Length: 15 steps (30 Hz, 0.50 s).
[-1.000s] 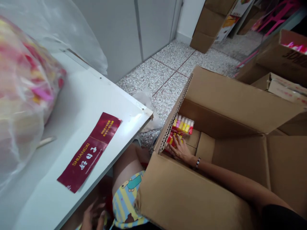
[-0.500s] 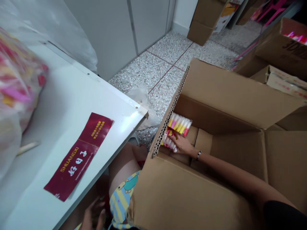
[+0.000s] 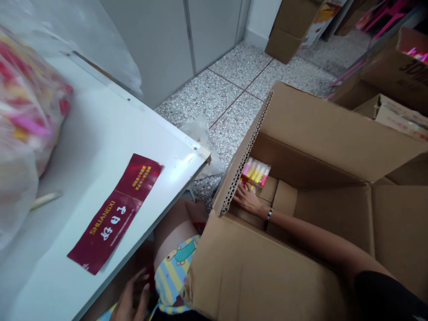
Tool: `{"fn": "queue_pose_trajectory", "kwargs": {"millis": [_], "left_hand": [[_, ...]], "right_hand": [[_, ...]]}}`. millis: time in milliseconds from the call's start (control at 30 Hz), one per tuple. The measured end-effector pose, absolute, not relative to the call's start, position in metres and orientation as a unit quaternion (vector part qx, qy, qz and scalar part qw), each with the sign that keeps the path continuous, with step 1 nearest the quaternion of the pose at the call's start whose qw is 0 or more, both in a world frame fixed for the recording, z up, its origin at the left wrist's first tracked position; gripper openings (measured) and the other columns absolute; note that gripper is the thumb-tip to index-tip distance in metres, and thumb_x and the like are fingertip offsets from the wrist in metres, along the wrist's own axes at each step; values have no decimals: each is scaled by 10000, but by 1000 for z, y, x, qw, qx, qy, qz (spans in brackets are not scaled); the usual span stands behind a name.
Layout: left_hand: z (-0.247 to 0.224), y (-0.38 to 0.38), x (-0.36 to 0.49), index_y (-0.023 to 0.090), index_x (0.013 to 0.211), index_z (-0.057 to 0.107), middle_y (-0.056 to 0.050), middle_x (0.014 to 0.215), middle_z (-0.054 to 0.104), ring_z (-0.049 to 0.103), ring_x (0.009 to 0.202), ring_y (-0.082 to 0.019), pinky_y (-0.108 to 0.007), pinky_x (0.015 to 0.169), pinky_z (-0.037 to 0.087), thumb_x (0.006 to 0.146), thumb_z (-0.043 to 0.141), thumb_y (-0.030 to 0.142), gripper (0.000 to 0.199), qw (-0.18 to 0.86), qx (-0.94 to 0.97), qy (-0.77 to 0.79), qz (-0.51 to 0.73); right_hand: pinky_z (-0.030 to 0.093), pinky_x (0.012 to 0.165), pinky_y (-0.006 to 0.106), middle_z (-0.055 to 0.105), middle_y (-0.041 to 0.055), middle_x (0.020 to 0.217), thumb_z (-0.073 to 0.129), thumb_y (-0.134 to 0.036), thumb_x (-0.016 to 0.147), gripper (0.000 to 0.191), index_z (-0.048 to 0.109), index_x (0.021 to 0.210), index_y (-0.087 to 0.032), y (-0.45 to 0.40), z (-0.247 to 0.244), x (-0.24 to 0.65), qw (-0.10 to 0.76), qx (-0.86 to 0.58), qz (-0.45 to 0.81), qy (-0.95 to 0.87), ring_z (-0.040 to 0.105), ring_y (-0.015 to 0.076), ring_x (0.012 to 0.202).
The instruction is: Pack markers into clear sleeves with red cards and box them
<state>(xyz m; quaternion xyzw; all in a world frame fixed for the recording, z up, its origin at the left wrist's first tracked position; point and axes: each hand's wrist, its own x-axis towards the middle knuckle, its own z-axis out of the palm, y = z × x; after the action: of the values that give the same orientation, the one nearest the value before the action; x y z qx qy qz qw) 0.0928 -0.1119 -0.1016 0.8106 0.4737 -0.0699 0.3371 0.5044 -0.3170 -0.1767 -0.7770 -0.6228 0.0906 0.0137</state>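
Note:
My right hand [image 3: 249, 199] reaches down inside a large open cardboard box [image 3: 321, 156]. Its fingers are on a clear-wrapped pack of small coloured tubes, mostly hidden by the hand and the box's side. Just beyond lies another such pack [image 3: 257, 171], with pink, yellow and red tubes under whitish tops, flat on the box floor. Low by my lap, below the table edge, my left hand [image 3: 132, 296] has its fingers loosely bent and apart, and nothing shows in it.
On the white table [image 3: 160, 133] lie a dark red printed card [image 3: 115, 214], a thin pale stick [image 3: 46, 200] and a clear bag of colourful pieces [image 3: 26, 107]. A plastic bag [image 3: 200, 138] rests on the speckled floor. More cartons [image 3: 397, 80] stand at the right.
My right hand has moved slightly left inside the box, and the pack under it is now mostly hidden. The view has shifted a little; my left hand stays by my lap.

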Motion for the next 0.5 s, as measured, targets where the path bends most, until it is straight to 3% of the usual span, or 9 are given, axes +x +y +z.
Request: {"fn": "queue_pose_trajectory", "kwargs": {"millis": [67, 333, 500], "left_hand": [[-103, -111, 92, 232, 1133, 547, -63, 1129, 666, 668, 959, -247, -331, 739, 577, 788, 442, 624, 533, 338, 811, 473, -66], [-109, -111, 91, 224, 1085, 594, -70, 1136, 661, 639, 1027, -268, -388, 860, 540, 790, 437, 599, 503, 326, 824, 461, -48], [-111, -112, 85, 231, 1103, 596, -71, 1155, 651, 625, 1050, -268, -373, 853, 538, 796, 450, 577, 485, 335, 822, 457, -51]], "right_hand": [[312, 992, 654, 413, 161, 1421, 438, -92, 910, 459, 461, 1338, -258, -313, -179, 505, 30, -761, 98, -641, 362, 340, 1302], [231, 1047, 679, 503, 107, 1352, 466, -84, 899, 405, 554, 1237, -290, -306, -179, 505, 47, -780, 118, -612, 376, 313, 1297], [278, 1004, 680, 463, 148, 1379, 428, -93, 909, 389, 550, 1235, -267, -297, -179, 511, 29, -800, 113, -588, 339, 365, 1319]]}}
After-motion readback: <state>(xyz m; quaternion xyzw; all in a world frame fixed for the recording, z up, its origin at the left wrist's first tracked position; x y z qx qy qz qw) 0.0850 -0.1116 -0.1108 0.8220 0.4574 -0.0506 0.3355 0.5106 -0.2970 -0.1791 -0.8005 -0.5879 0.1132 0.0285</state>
